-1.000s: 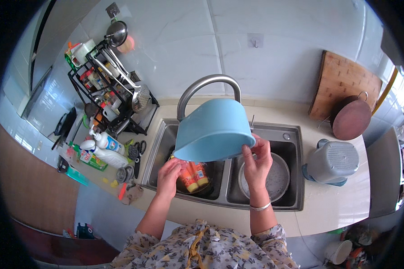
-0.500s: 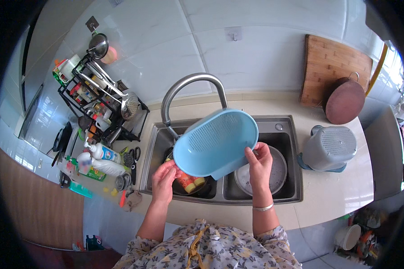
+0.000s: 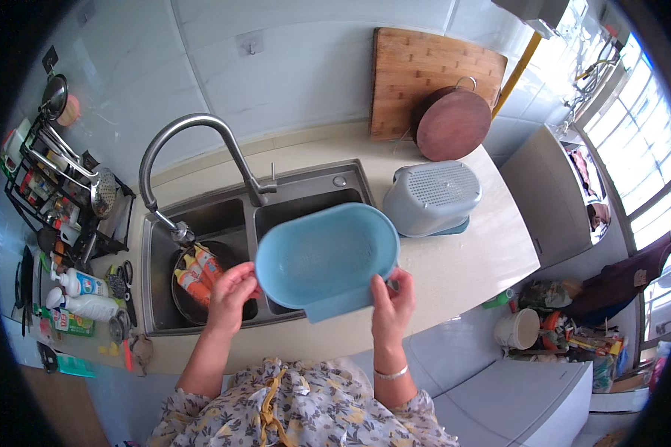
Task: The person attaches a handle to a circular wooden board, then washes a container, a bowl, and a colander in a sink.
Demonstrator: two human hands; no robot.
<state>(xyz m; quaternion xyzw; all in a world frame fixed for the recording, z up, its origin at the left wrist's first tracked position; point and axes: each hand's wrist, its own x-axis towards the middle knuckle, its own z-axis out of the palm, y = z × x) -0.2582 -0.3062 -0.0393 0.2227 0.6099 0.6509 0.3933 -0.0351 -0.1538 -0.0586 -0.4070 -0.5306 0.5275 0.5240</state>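
A light-blue oval drain basket with a perforated bottom is held tilted over the right sink basin. My left hand has its fingers closed at the basket's left rim. With the thumb on the near rim, my right hand grips the basket's right end. Below on the left, several orange-wrapped packages lie in a dark round pan inside the left basin. The basket hides much of the right basin.
An arched metal faucet rises behind the sink. To the right stands an upturned grey basket, with a wooden cutting board and round brown pan behind. Bottles and a black rack crowd the left.
My view has turned to the right. Both hands have carried the blue basket rightward, toward the grey basket, and it now hides the metal bowl in the right basin.
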